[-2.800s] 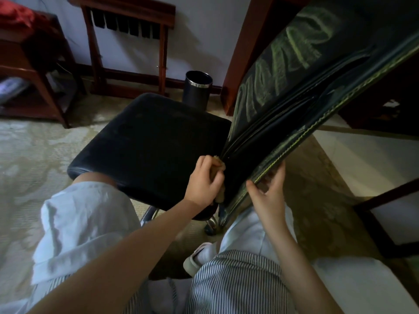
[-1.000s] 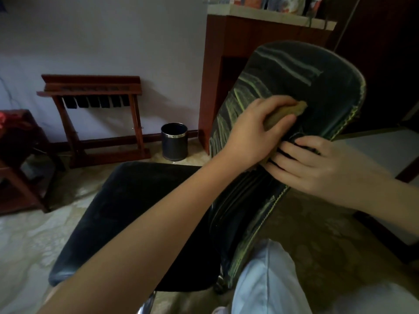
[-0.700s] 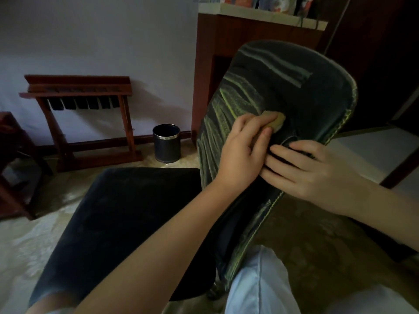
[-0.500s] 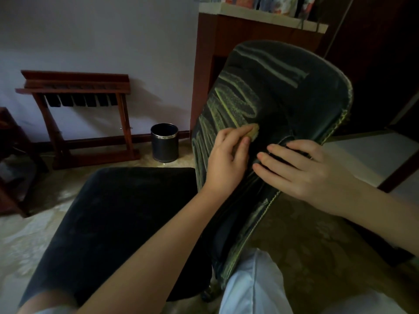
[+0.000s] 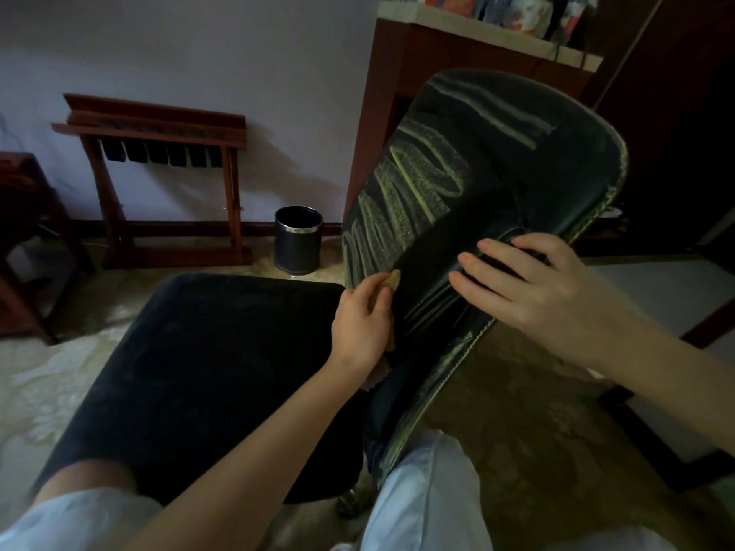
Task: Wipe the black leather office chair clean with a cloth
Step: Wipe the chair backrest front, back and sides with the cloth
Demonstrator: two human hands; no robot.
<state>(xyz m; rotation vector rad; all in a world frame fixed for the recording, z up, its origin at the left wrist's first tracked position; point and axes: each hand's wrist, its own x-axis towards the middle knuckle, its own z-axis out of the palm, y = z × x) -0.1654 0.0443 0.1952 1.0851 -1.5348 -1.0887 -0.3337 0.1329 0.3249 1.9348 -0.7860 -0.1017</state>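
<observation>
Pale wall (image 5: 199,53) behind, a small black bin (image 5: 298,240) on the floor left of the backrest (image 5: 497,173), and that black leather backrest is streaked yellow-green across its upper half. Now the left hand (image 5: 360,324) curls round a bunched tan cloth (image 5: 391,279), pressing it at the backrest's lower left edge, just above the seat (image 5: 218,371). The right hand (image 5: 533,284) lies flat, fingers spread, on the backrest's lower right, bracing it. The risk: a hard stroke could swing the backrest away if that brace slips, and a loaded cloth may only smear the streaks.
</observation>
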